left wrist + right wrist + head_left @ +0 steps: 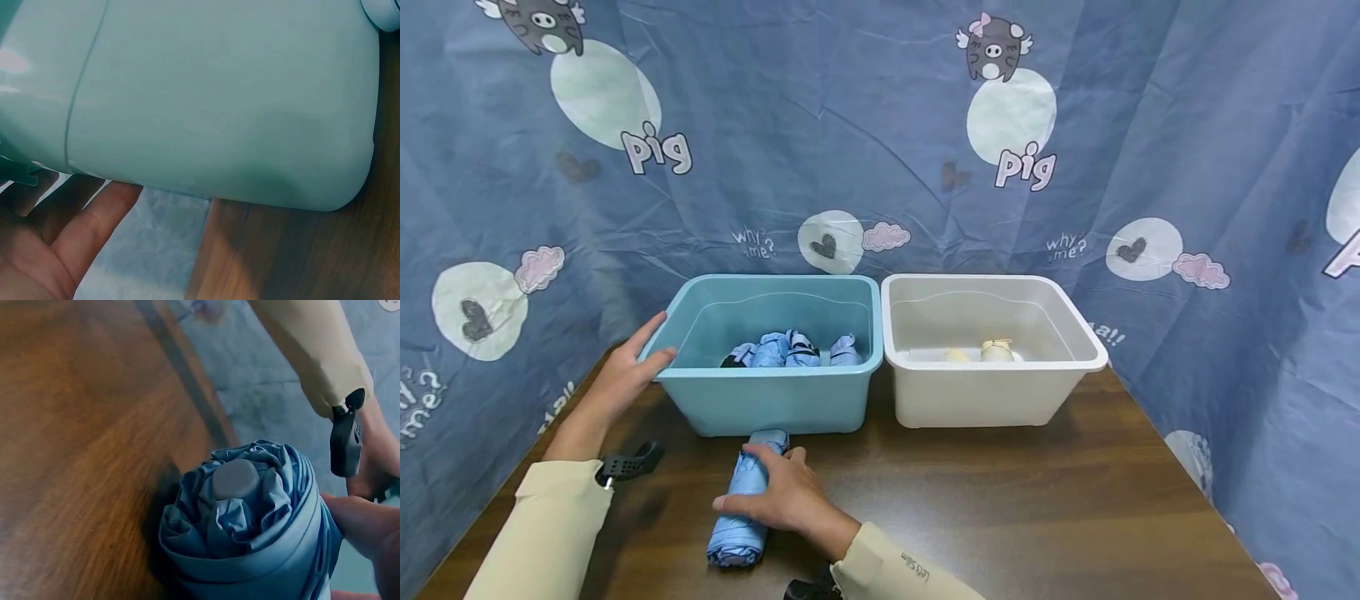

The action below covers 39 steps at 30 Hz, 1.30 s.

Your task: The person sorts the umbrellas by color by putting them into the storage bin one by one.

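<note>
A blue folded umbrella (739, 533) lies on the table in front of the teal bin (767, 404), its far end close to the bin's base. My right hand (793, 496) grips it from above, thumb on the near left side and fingers farther along. The right wrist view shows its gathered fabric (294, 544) around a grey end cap (235, 479). My left hand (625, 375) touches the teal bin's left rim with extended fingers; in the left wrist view, the fingertips are hidden behind the bin wall (219, 106). Several blue rolled bundles (771, 350) sit inside the teal bin.
A white bin (985, 396) stands right beside the teal one, holding a cream rolled item (997, 351) and a pale yellow item (957, 356), partly hidden by its front wall. A blue printed cloth (880, 150) hangs behind the brown wooden table (1000, 508).
</note>
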Tool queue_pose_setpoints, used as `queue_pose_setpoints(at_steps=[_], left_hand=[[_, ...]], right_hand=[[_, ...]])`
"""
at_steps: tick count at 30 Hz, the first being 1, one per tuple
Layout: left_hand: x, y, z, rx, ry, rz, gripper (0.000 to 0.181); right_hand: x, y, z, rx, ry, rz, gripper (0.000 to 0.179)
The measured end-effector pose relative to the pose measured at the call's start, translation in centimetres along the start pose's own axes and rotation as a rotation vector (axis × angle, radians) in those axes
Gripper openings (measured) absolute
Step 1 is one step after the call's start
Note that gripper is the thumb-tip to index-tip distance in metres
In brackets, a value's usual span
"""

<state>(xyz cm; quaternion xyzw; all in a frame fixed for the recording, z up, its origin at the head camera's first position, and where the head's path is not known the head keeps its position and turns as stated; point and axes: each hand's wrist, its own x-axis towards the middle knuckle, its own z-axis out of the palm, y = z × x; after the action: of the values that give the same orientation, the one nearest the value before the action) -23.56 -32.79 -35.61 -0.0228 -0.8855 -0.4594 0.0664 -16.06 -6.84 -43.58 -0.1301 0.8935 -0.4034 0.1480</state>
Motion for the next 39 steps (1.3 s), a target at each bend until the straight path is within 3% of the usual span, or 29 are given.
queue_pose_setpoints(at_steps=[4, 12, 23, 29, 39], left_hand=[[0.0, 0.0, 0.0, -0.001, 0.002, 0.01, 0.073], [0.0, -0.1, 0.2, 0.002, -0.011, -0.007, 0.073], [0.0, 0.0, 0.3, -0.005, -0.015, -0.008, 0.075], [-0.6, -0.3, 0.2, -0.016, -0.026, -0.032, 0.074], [-0.2, -0.3, 0.0, -0.018, -0.002, 0.008, 0.071]], right_hand=[[-0.1, -0.3, 0.0, -0.069, -0.009, -0.023, 0.067], [-0.2, 0.8, -1.3, -0.032, -0.064, -0.08, 0.065], [-1.8, 2.4, -2.9, -0.089, -0.06, -0.116, 0.066], [-2.1, 3.4, -3.5, -0.026, -0.118, -0.133, 0.065], [-3.4, 4.2, -6.0, 0.074, -0.164, -0.168, 0.062]])
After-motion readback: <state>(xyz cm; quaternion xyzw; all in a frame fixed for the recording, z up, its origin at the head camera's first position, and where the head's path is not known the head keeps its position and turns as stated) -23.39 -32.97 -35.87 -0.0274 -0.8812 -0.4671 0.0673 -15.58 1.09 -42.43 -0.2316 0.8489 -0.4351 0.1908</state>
